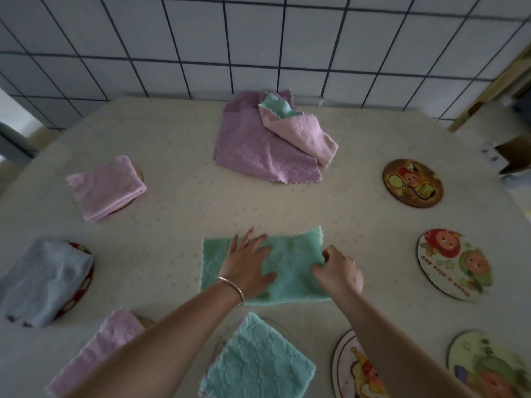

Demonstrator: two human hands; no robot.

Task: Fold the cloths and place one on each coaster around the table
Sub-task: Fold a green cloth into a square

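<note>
The green cloth (287,268) lies half-folded mid-table, between the covered coasters on the left and the bare ones on the right. The left hand (248,262) presses flat on it, fingers spread; the right hand (339,271) pinches its right edge. If that pinch slips or the flat palm drags, the layers could skew and the fold come out crooked.

A pale cream tablecloth with faint small dots (178,202) covers the tabletop. Behind it rises a white tiled wall with dark grout lines (201,38). At the right edge sits an open brown cardboard box (514,152), beside a light wooden frame (488,90).
</note>
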